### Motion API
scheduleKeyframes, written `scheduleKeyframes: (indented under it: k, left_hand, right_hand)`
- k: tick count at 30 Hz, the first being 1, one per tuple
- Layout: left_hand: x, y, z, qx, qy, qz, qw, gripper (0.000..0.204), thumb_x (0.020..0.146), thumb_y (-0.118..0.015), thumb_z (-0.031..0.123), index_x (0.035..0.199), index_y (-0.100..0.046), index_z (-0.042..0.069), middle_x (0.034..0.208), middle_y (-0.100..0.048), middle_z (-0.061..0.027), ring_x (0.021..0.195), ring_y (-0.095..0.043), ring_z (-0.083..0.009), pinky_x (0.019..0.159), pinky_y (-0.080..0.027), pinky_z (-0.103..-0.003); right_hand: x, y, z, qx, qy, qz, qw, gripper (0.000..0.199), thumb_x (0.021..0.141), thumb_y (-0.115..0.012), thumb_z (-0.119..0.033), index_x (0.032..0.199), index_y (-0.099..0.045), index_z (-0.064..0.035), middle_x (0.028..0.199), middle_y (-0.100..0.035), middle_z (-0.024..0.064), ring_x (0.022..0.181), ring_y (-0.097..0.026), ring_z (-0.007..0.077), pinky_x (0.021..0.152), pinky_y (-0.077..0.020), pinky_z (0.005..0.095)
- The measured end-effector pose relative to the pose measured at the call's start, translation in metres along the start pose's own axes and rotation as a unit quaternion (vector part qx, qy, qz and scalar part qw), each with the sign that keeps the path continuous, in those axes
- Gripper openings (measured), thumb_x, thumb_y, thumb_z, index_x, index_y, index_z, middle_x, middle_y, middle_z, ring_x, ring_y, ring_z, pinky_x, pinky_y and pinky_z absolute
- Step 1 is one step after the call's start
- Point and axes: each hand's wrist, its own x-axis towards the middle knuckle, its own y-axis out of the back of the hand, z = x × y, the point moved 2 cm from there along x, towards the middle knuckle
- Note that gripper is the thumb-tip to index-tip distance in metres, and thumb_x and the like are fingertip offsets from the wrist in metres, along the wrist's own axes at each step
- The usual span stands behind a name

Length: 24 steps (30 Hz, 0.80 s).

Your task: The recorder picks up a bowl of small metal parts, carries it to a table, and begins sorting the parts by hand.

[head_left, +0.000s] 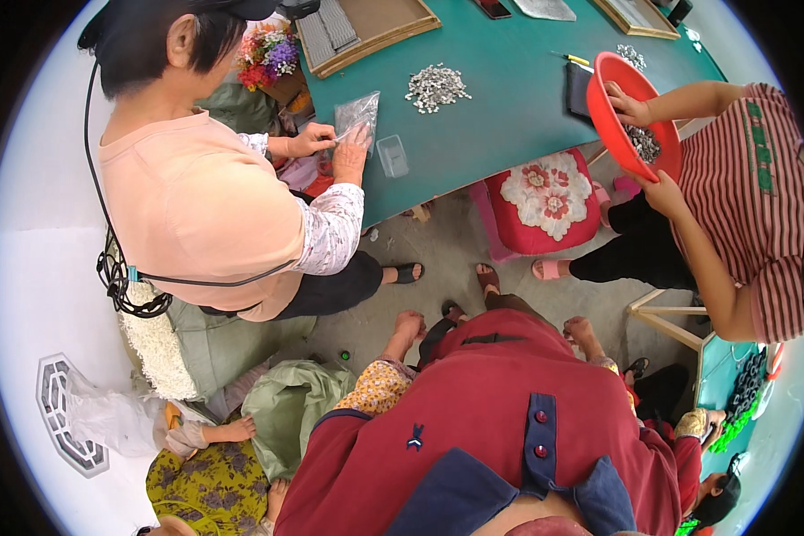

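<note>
- Left hand (409,323): fingers curled in loosely, nothing visibly in them; how tightly they close, I can't tell.
- Right hand (579,329): the same, knuckles up, grip unclear.
- Both forearms in yellow floral sleeves (377,384) reach out over the red shirt (473,402).
- Sandalled feet (487,279) lie just beyond, between the hands.
- Farther off, the red flowered cushion (545,198) sits by the green table (509,80).

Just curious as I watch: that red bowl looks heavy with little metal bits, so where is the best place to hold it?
Probably by the rim, at two opposite points, one hand from each side. The red bowl is wide, round and tilted, with small metal pieces gathered at its low side. A co-worker in a striped shirt holds it just so: one hand on the upper rim, the other at the lower edge.
</note>
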Motion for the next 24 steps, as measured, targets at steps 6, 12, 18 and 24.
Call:
scheduleKeyframes:
  k: [6,12,18,24]
  left_hand:
    - [-0.013,-0.002,0.009,0.029,0.011,0.01,0.999,0.02,0.071,-0.048,0.0,0.089,-0.055,-0.002,0.068,-0.057,-0.0114,0.052,-0.056,-0.0194,0.043,-0.047,-0.03]
    - [-0.01,-0.001,0.006,0.032,0.018,0.013,0.999,0.022,0.07,-0.048,0.001,0.091,-0.055,-0.001,0.069,-0.057,-0.0109,0.053,-0.057,-0.0197,0.045,-0.047,-0.03]
    - [0.003,-0.003,-0.004,0.04,0.007,0.002,0.999,0.025,0.069,-0.048,0.0,0.093,-0.055,-0.001,0.07,-0.058,-0.0111,0.055,-0.057,-0.0195,0.046,-0.048,-0.03]
    - [0.0,-0.004,-0.002,0.05,0.011,0.008,0.999,0.024,0.069,-0.048,0.0,0.092,-0.055,-0.001,0.069,-0.057,-0.0107,0.054,-0.056,-0.0195,0.046,-0.048,-0.031]
  right_hand:
    - [0.001,0.001,-0.001,0.0,0.004,0.002,1.0,0.015,0.077,-0.049,-0.008,0.085,-0.054,0.0035,0.067,-0.054,0.0086,0.056,-0.052,0.0161,0.046,-0.0454,0.0295]
    - [0.01,0.003,0.002,0.022,0.013,-0.006,1.0,0.014,0.076,-0.05,-0.007,0.085,-0.054,0.0028,0.066,-0.054,0.0082,0.056,-0.051,0.0157,0.046,-0.0453,0.0295]
    - [0.017,0.004,0.006,0.017,0.012,-0.014,1.0,0.013,0.076,-0.05,-0.008,0.083,-0.054,0.0021,0.065,-0.053,0.0074,0.054,-0.051,0.0147,0.045,-0.0446,0.0288]
    - [0.002,0.002,-0.004,0.007,0.002,-0.009,1.0,0.013,0.077,-0.05,-0.009,0.084,-0.054,0.0007,0.066,-0.055,0.0059,0.055,-0.05,0.0135,0.047,-0.0422,0.0282]
